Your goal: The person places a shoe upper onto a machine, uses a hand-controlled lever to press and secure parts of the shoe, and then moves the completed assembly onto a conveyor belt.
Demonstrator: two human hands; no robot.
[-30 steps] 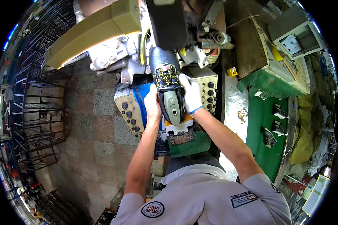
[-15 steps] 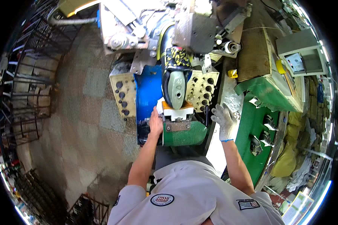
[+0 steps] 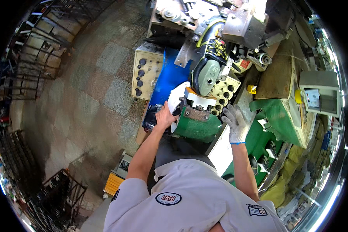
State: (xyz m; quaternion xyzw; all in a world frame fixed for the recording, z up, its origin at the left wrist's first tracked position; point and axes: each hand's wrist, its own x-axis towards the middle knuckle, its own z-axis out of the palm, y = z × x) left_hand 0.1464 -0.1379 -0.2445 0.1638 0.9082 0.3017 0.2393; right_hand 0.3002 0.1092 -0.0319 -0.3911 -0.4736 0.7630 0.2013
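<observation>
My bare left hand (image 3: 165,116) curls over the rim of a white handwheel (image 3: 177,96) on the left side of a green machine block (image 3: 199,128). My right hand (image 3: 235,123), in a white glove, hovers with fingers spread just right of that block and holds nothing. Above the block sits a rounded grey-green housing (image 3: 208,77) with a black-and-yellow patterned part (image 3: 217,48) behind it. A cream plate full of holes (image 3: 225,92) lies between the housing and my gloved hand.
A cream control panel with black knobs (image 3: 147,71) and a blue sheet-metal panel (image 3: 167,79) stand left of the machine. A green bench (image 3: 284,116) with a grey box (image 3: 321,96) runs along the right. Tiled floor (image 3: 85,108), metal racks (image 3: 25,73) and a yellow crate (image 3: 113,185) lie to the left.
Both hands have come off the grey-green housing. The left dropped to the white handwheel. The gloved right moved down and to the right, now free. The view has shifted leftward.
</observation>
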